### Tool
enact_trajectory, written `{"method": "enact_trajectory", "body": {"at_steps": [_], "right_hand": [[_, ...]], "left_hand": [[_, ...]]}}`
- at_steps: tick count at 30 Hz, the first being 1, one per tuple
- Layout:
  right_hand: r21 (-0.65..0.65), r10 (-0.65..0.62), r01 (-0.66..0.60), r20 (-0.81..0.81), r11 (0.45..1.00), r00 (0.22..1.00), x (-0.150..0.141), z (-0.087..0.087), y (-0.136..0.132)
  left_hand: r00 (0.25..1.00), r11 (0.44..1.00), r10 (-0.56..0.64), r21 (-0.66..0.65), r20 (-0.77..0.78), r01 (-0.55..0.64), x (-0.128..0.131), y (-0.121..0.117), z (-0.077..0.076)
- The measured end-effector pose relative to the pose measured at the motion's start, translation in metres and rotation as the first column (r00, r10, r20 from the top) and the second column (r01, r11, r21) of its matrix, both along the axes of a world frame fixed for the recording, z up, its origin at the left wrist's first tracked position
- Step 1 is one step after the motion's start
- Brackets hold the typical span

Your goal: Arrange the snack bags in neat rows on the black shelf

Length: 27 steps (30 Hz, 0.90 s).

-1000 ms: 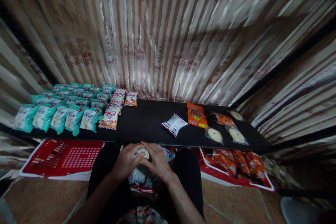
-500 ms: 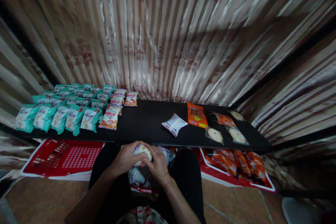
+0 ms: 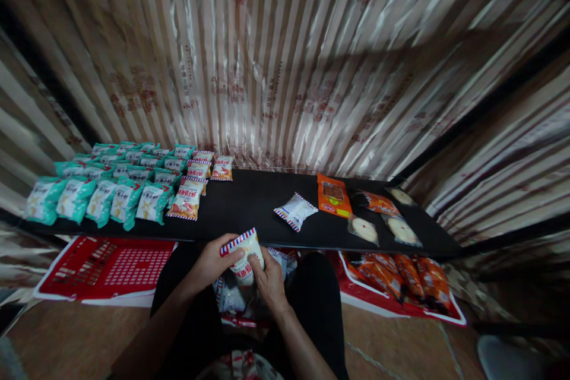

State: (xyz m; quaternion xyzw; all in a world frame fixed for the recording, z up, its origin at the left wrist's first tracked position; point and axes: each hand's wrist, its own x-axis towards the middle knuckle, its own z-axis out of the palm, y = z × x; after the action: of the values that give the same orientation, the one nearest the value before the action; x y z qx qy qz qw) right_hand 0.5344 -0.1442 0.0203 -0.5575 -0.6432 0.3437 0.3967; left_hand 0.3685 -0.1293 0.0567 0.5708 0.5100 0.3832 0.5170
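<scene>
Between my two hands is a small cream snack bag (image 3: 246, 249) with a red-and-blue striped edge and red lettering. My left hand (image 3: 215, 263) is closed on its left side, thumb across the front. On the right side my right hand (image 3: 268, 280) grips it too, thumb pressed on its face. Below the hands, more white snack bags (image 3: 232, 297) lie in a basket between my knees, partly hidden. Orange-and-white snack bags (image 3: 187, 198) of similar striped trim stand on the black shelf (image 3: 240, 208). A white striped bag (image 3: 296, 211) lies right of the shelf's middle.
Rows of teal snack bags (image 3: 102, 200) fill the shelf's left end. An orange packet (image 3: 333, 195) and round pale wrapped items (image 3: 363, 230) lie at the right. A red basket (image 3: 138, 270) sits below left; another holds orange packets (image 3: 407, 276). A striped curtain (image 3: 267, 71) hangs behind.
The snack bag has been raised slightly and turned, so its striped edge and printed face now show. Both hands have shifted their grip, the left to the upper left. Items on the shelf are unchanged.
</scene>
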Motion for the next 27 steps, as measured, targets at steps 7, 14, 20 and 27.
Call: {"method": "enact_trajectory", "body": {"at_steps": [7, 14, 20, 27], "right_hand": [[-0.152, -0.148, 0.139, -0.047, 0.979, 0.988, -0.009, 0.0, 0.0], [-0.208, -0.24, 0.227, -0.039, 0.952, 0.97, -0.014, -0.007, -0.001], [-0.248, -0.242, 0.238, 0.013, 0.939, 0.97, -0.013, -0.013, -0.002], [-0.278, -0.255, 0.262, 0.063, 0.924, 0.965, -0.015, -0.011, 0.0]], "left_hand": [[0.944, 0.969, 0.22, -0.164, 0.247, -0.183, 0.011, 0.0, -0.002], [0.826, 0.929, 0.342, -0.295, 0.447, -0.224, 0.029, -0.004, -0.014], [0.788, 0.899, 0.412, -0.346, 0.457, -0.269, 0.036, -0.01, -0.023], [0.783, 0.9, 0.406, -0.352, 0.47, -0.256, 0.037, -0.016, -0.029]]}}
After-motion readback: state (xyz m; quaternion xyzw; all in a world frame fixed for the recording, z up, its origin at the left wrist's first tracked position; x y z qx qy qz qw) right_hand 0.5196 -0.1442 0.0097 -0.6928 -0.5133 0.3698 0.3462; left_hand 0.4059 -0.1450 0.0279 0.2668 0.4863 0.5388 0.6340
